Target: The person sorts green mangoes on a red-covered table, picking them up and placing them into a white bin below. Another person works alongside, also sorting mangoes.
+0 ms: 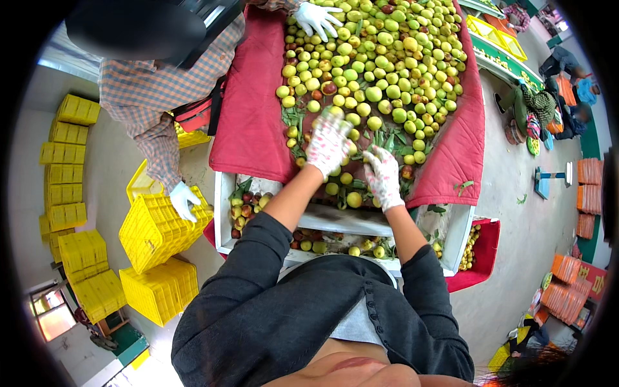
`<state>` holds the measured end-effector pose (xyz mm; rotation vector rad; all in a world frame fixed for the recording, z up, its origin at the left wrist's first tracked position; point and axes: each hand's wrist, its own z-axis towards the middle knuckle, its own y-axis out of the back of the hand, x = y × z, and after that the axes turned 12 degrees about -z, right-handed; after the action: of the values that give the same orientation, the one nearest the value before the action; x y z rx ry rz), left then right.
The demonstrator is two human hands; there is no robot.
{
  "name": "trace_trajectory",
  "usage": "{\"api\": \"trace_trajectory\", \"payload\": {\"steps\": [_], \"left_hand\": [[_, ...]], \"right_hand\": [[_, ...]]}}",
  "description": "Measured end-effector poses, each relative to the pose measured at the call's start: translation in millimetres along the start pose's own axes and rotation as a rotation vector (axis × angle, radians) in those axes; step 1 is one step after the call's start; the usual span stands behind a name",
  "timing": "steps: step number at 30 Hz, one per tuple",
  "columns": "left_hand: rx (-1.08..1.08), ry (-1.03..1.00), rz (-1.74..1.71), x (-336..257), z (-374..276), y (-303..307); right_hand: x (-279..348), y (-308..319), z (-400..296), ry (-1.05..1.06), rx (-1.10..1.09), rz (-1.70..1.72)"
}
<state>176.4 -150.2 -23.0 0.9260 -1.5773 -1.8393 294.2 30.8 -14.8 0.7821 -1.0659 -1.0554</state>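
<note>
Both of my hands wear white gloves with pink spots and are over green and red-brown jujubes [373,94] on a sorting table lined with red quilted cloth [251,121]. My left hand [330,140] is blurred and lies across the fruit left of the middle, palm down; whether its fingers hold a fruit is hidden. To its right and nearer me, my right hand [383,176] touches the fruit and green leaves [391,141], its fingers apart and no fruit visible in them. Just before me runs a white metal edge [346,220], with a trough of mostly redder jujubes [309,242] below.
At left a person in a checked shirt [159,104] has one white-gloved hand [316,19] on the fruit and the other on a yellow plastic crate [159,230]. More yellow crates [65,169] are stacked behind. A red-lined bin [483,256] of jujubes adjoins the right side.
</note>
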Motion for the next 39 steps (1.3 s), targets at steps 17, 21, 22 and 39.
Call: {"api": "trace_trajectory", "payload": {"steps": [17, 21, 22, 39], "left_hand": [[-0.005, -0.147, -0.338, 3, 9, 5], [-0.234, -0.213, -0.502, 9, 78, 8], [-0.174, -0.243, -0.489, 0, 97, 12], [0.314, -0.588, -0.862, -136, 78, 42]], "right_hand": [[22, -38, 133, -0.299, -0.202, 0.607], [-38, 109, 10, -0.81, -0.29, 0.776], [-55, 144, -20, -0.931, -0.411, 0.722], [-31, 110, -17, -1.084, -0.114, 1.679]]}}
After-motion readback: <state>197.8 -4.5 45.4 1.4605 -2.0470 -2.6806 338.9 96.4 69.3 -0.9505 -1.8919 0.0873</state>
